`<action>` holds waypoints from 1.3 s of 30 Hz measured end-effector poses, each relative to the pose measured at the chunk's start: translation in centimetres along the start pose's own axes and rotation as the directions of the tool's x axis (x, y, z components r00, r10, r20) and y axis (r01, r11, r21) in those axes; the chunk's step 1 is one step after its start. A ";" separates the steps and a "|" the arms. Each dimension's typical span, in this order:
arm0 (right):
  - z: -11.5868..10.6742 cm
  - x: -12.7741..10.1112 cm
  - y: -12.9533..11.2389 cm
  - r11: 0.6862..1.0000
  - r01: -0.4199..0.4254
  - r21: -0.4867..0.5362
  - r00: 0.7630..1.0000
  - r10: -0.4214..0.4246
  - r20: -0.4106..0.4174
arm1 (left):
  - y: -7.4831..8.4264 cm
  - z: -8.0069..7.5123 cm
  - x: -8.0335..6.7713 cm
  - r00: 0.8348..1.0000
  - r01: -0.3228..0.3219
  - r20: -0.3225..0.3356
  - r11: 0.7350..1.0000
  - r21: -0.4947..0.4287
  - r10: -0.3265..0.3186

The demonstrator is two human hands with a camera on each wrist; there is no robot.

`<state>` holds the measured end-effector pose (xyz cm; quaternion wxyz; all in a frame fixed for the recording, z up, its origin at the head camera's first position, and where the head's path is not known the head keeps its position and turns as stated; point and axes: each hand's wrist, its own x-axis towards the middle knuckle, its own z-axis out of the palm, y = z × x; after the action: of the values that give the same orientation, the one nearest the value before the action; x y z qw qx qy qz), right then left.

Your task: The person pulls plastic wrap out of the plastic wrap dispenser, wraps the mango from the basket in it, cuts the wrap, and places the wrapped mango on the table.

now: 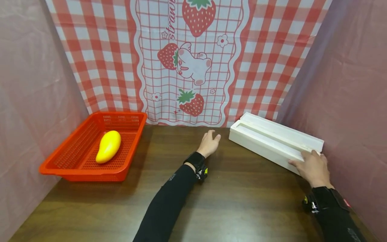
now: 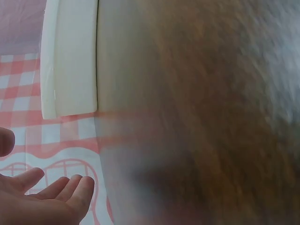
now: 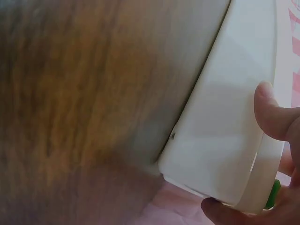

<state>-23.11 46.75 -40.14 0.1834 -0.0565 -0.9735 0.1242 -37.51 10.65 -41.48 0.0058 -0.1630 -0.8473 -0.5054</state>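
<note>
A long white box (image 1: 263,148) lies at an angle on the table at the right, with a lengthwise recess along its top. My right hand (image 1: 314,168) holds its near right end. In the right wrist view, the thumb (image 3: 268,101) lies against the box's side and a fingertip (image 3: 218,208) touches the end. A small green piece (image 3: 273,194) shows between box and hand. My left hand (image 1: 209,144) is off the box's far left end, fingers loosely spread with nothing in them. The left wrist view shows those fingers (image 2: 70,192) below the box end (image 2: 75,93).
An orange-red plastic basket (image 1: 90,173) stands at the left, a yellow mango (image 1: 109,147) inside it. Behind the wooden table (image 1: 235,201) hangs a red-checked strawberry cloth (image 1: 112,60). Pinkish cloth walls (image 1: 341,84) close off both sides, the right one near the right hand.
</note>
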 end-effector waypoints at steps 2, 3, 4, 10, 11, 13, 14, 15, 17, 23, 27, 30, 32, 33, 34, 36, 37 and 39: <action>0.0 0.1 -0.3 1.000 0.010 0.000 1.000 -0.010 0.002 | -0.2 -0.1 0.0 1.000 0.006 0.003 1.000 0.006 -0.006; 0.0 0.1 -0.5 1.000 0.011 0.005 1.000 -0.011 0.003 | -0.2 -0.2 0.1 1.000 0.010 0.005 1.000 0.008 -0.010; 0.1 0.2 -0.8 1.000 0.021 0.010 1.000 -0.021 0.003 | -0.3 -0.2 0.0 1.000 0.013 0.008 1.000 0.009 -0.013; 0.8 0.7 -2.3 0.995 0.104 0.008 0.994 -0.103 -0.018 | -0.6 -0.7 0.1 1.000 0.022 0.001 0.999 0.030 -0.022; 1.0 0.8 -2.6 0.993 0.116 0.010 0.993 -0.116 -0.024 | -0.6 -0.8 0.1 1.000 0.023 -0.003 0.999 0.030 -0.023; 1.3 0.9 -3.1 0.992 0.127 0.020 0.992 -0.126 -0.032 | -0.7 -1.1 0.1 1.000 0.026 -0.012 0.999 0.024 -0.026; 1.4 0.9 -3.5 0.991 0.130 0.029 0.991 -0.128 -0.037 | -0.7 -1.2 0.1 0.999 0.029 -0.014 0.999 0.025 -0.028; 1.6 1.0 -3.8 0.990 0.132 0.039 0.991 -0.131 -0.041 | -0.8 -1.3 0.1 0.999 0.031 -0.017 0.999 0.024 -0.030; 1.9 1.0 -4.4 0.986 0.156 0.053 0.987 -0.153 -0.056 | -1.0 -1.6 0.1 0.999 0.031 -0.017 0.999 0.029 -0.030; 2.8 1.2 -6.3 0.969 0.236 0.074 0.968 -0.228 -0.105 | -1.9 -2.6 0.2 0.999 0.035 -0.031 0.999 0.025 -0.035; 3.2 1.3 -7.5 0.965 0.242 0.099 0.968 -0.232 -0.098 | -2.5 -3.6 0.0 0.998 0.041 -0.054 0.999 -0.012 -0.041; 3.6 1.5 -8.3 0.957 0.270 0.104 0.961 -0.261 -0.097 | -3.0 -4.1 0.0 0.997 0.020 -0.079 1.000 -0.011 -0.021; 3.9 1.6 -9.0 0.951 0.293 0.103 0.954 -0.283 -0.099 | -3.5 -4.6 -0.1 0.996 0.007 -0.092 1.000 0.000 -0.007; 4.1 1.7 -9.3 0.948 0.301 0.105 0.952 -0.291 -0.100 | -3.7 -4.9 -0.1 0.995 0.004 -0.095 1.000 0.009 -0.003; 4.2 1.8 -9.6 0.948 0.302 0.103 0.952 -0.293 -0.094 | -3.8 -5.1 -0.2 0.996 0.004 -0.092 1.000 0.019 -0.003; 4.4 2.0 -10.2 0.947 0.303 0.106 0.952 -0.296 -0.076 | -4.1 -5.8 -0.4 0.996 0.011 -0.084 0.999 0.050 -0.006; 4.5 2.1 -10.5 0.948 0.297 0.113 0.955 -0.292 -0.059 | -4.2 -6.1 -0.5 0.997 0.018 -0.072 0.998 0.061 -0.014; 4.7 2.4 -11.0 0.949 0.291 0.119 0.957 -0.290 -0.028 | -4.2 -6.9 -0.8 0.998 0.036 -0.050 0.996 0.085 -0.031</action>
<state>-27.74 35.51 -40.66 0.2076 0.0980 -0.9609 0.1547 -38.97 2.67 -41.87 0.0249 -0.1361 -0.8706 -0.4722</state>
